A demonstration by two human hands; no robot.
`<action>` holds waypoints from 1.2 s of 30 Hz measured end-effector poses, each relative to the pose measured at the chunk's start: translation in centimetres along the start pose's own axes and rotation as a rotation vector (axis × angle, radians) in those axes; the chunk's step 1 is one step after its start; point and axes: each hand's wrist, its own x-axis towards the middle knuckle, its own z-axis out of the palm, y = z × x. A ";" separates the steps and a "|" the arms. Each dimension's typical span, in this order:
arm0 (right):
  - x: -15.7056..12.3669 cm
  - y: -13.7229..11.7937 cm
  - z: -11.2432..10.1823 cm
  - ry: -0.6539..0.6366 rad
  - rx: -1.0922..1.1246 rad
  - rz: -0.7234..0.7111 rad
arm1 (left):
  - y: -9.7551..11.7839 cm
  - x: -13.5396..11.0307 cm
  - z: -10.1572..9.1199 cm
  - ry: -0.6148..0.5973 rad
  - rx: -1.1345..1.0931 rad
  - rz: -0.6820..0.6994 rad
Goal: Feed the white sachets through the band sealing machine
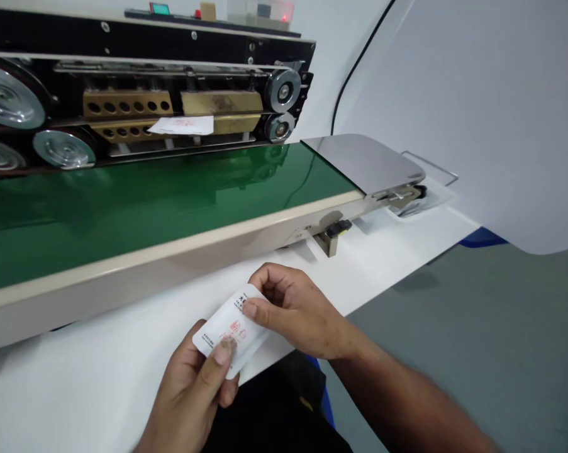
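Observation:
A small white packet with red and black print is held between both hands, just above the white table's front edge. My left hand pinches its lower corner with the thumb on top. My right hand grips its upper right edge, thumb pressed on the face. A second white packet sits in the sealing machine's jaws, above the green conveyor belt.
The sealing machine with metal wheels and brass blocks runs along the back. A shiny metal plate ends the belt at right. The white table stops at right, with grey floor beyond it.

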 end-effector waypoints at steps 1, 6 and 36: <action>0.1 -0.2 0.0 -0.022 0.024 0.005 | 0.1 0.0 0.1 0.020 -0.050 -0.018; 0.3 -0.7 0.2 -0.073 0.161 0.011 | 0.3 -0.1 0.6 0.086 -0.100 -0.034; -0.1 0.4 1.8 -0.142 0.185 0.081 | -0.1 -0.4 0.6 0.090 0.003 -0.018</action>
